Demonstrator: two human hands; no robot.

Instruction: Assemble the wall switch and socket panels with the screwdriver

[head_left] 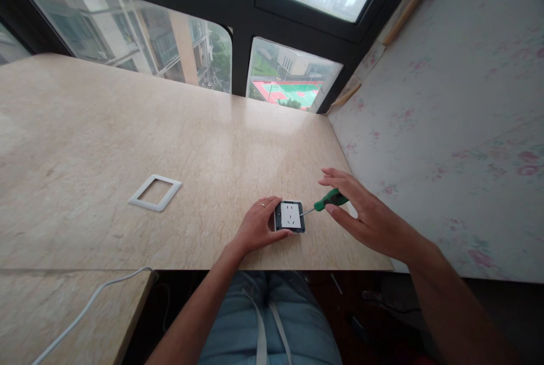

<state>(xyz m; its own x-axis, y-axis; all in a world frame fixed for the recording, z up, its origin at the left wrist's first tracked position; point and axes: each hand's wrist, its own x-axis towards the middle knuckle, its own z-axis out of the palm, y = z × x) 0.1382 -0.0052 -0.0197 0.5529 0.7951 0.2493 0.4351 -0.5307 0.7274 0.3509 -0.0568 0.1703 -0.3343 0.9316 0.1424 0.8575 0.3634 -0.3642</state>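
Observation:
My left hand point(258, 224) is closed around the left side of a wall socket point(291, 215), its thumb along the near edge and its fingers at the far edge. The socket has a white face with slots, a dark frame and a white base, and it rests face up on the stone sill. A screwdriver point(331, 199) with a green and black handle is in my right hand point(363, 212), between the thumb and the partly extended fingers. Its tip meets the right side of the socket's dark frame; the screw there is hidden.
A white square cover frame point(155, 192) lies flat on the beige stone sill point(204, 144), left of my hands. A white cable point(91, 300) crosses the lower ledge at the left. Dark-framed windows point(244, 25) stand behind, and a flower-papered wall point(446, 127) bounds the right side.

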